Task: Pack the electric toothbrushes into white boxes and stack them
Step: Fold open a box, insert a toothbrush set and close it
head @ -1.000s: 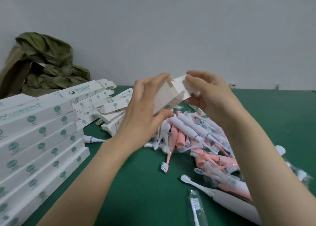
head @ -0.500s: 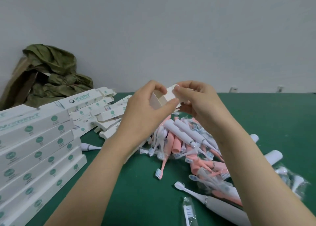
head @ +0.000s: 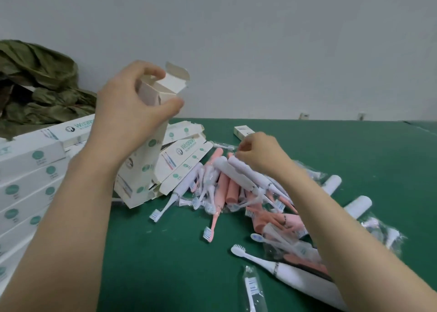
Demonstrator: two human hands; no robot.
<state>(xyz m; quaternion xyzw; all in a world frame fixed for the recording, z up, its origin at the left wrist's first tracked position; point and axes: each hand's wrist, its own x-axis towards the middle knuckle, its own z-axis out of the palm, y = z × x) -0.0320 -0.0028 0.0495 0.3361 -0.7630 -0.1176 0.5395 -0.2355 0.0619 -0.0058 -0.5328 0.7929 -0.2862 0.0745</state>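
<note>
Holding the white box on its own, the left hand had thumb and fingers wrapped round the top end. The mouth was open, the flap sticking up, and the box stood tilted over the far left part of the worktop. The right hand was down in the pile of toothbrushes mid-worktop, fingers curled onto the butt end of a white toothbrush. Looked like a real grip, though I wouldn't swear to it.

What I'd worry about: that toothbrush lay tangled with pink ones and bagged heads, so pulling it out could drag neighbours along or roll some toward the right edge. Squeezing so near the box mouth might also pinch the opening narrower, and then the handle would catch the rim or crumple the flap. The box's lower end sat down among the loose boxes, touching or not I couldn't tell. A careless swing could knock those, or nudge the stack of packed boxes along the left edge.

Versus half a second before: both hands had been up on the box, fiddling with the flap. By this point the right one had let go and dropped to the pile. The left had raised the box higher and stood it more upright.
</note>
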